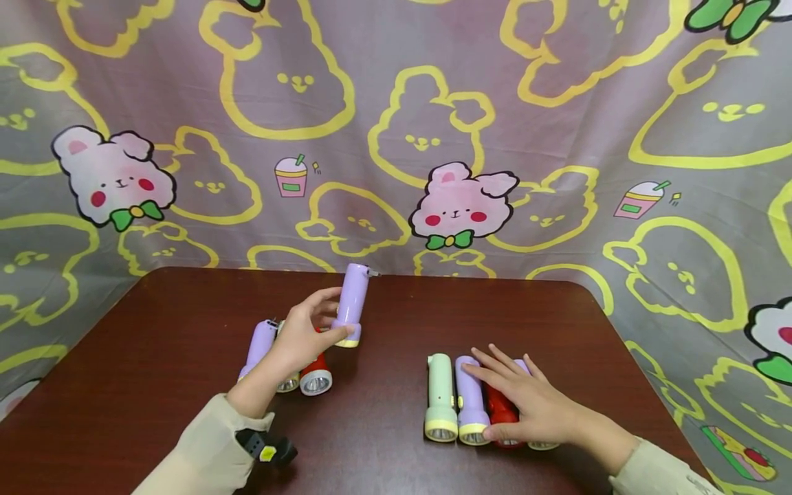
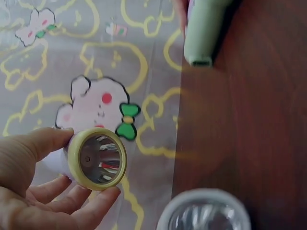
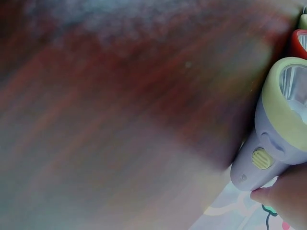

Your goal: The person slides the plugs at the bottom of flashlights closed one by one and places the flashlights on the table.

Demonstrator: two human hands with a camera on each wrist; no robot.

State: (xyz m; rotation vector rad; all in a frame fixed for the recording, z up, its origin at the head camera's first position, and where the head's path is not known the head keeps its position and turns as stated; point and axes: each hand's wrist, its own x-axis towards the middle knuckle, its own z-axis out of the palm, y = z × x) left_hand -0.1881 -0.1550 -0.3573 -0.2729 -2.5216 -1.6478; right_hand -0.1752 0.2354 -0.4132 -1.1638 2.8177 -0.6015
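Note:
My left hand [image 1: 306, 337] grips a purple flashlight [image 1: 353, 299] by its yellow-ringed head, thumb on one side and fingers on the other. It is raised, lens end down and tail up; in the left wrist view its lens [image 2: 101, 160] faces the camera. My right hand [image 1: 526, 399] lies with fingers spread over a row of flashlights. Its thumb is at the head of another purple flashlight [image 1: 471, 399]. Beneath that hand, a red flashlight [image 1: 502, 411] and one with a yellow rim [image 1: 543, 445] are partly hidden. A pale green flashlight [image 1: 441, 399] lies at the row's left end.
Left of the middle, behind my left forearm, lie a purple flashlight [image 1: 260, 347], a yellow-rimmed one [image 1: 288, 383] and a red one with a white rim [image 1: 316, 380]. All rest on a dark brown table [image 1: 383, 426]. A patterned curtain [image 1: 371, 158] stands behind it.

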